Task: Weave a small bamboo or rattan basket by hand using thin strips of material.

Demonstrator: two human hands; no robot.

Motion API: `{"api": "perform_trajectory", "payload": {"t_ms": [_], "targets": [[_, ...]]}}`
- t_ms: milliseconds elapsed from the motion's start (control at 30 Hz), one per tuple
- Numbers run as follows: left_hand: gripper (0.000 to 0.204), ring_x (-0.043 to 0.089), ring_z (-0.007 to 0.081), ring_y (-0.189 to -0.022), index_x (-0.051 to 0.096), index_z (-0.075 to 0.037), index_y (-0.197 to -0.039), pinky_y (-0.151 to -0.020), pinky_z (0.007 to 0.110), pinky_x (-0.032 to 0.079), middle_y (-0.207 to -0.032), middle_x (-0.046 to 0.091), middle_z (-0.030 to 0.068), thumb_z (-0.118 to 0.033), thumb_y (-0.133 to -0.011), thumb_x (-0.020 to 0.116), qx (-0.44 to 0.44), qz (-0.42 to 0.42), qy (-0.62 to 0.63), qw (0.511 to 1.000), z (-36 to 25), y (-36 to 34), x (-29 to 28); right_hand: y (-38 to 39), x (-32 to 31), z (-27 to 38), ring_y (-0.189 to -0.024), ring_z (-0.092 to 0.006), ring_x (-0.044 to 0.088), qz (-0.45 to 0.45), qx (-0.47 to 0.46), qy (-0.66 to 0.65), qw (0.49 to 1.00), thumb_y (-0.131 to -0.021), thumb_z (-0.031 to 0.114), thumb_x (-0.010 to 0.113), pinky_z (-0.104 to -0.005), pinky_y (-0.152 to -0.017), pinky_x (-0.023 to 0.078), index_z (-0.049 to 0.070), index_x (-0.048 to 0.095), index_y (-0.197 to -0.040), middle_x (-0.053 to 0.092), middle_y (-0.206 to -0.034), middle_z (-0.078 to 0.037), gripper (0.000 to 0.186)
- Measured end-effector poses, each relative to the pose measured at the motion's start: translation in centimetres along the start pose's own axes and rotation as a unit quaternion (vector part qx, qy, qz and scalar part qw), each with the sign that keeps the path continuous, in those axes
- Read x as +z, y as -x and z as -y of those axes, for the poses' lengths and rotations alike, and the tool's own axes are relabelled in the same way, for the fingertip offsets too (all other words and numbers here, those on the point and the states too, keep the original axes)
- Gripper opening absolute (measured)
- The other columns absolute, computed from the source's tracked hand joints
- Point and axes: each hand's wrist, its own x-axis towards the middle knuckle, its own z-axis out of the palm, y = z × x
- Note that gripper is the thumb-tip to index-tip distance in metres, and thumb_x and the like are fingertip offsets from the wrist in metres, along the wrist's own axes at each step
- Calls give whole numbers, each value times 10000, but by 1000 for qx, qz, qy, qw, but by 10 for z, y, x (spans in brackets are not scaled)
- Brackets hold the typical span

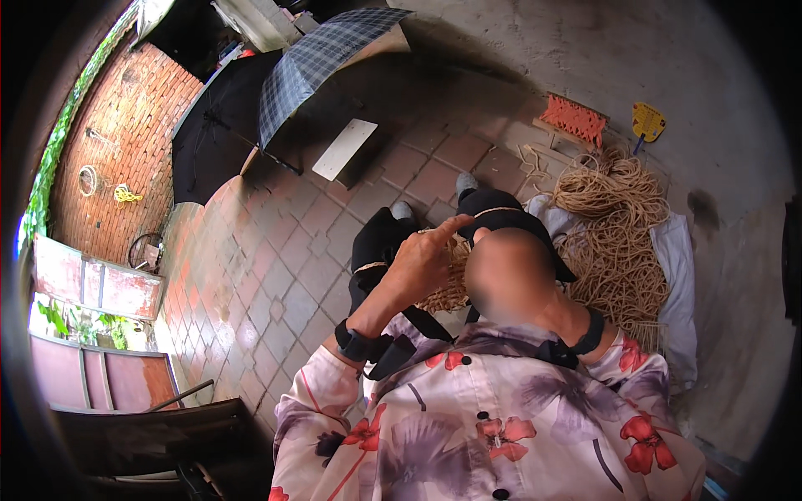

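Note:
My left hand [420,260] is over my lap, its index finger stretched toward my right hand and the other fingers curled under. What these hold, if anything, is hidden. Close by it, my right hand [511,274] is smeared by blur, so its fingers do not show. Between and below the hands is a braided piece of tan cord [449,277], partly covered by them. Thin pale cord loops [494,212] cross my dark-clad knees. To the right lies a big heap of loose tan cord [614,250] on a white cloth sack [675,288].
An orange-red slatted plastic stool [575,119] and a yellow fly swatter [647,123] are by the wall at far right. Ahead are a low white-topped bench [344,150], an open black umbrella [219,125] and an open plaid umbrella [313,67]. Paving tiles [288,259] cover the floor.

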Motion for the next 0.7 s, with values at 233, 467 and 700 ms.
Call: {"api": "perform_trajectory", "payload": {"t_ms": [233,467,700], "targets": [[656,650,407,-873,501,-96,-1316,-753,468,504,-826,658,229,68,-689,604,-10,17,-38,999,-1,-1,0,-1,15,-14,-631,-376,635,5,42,-57,997,-775,61,637,-472,-579,499,29,541,-831,623,-658,-155,115],[536,652,390,-813,553,-103,-1230,-709,465,506,-773,643,206,59,-719,558,-4,-14,-17,1000,7,-1,4,3,7,-25,-791,-364,643,24,93,-69,993,-764,11,634,-451,-642,507,34,538,-855,639,-849,-158,134],[437,629,190,-632,557,-90,-1149,-619,317,499,-705,610,87,57,-738,582,8,-54,-7,998,5,9,2,10,19,-43,-618,-139,657,42,249,-334,908,-890,58,619,-301,-503,520,8,512,-890,615,-718,-64,118]]}}
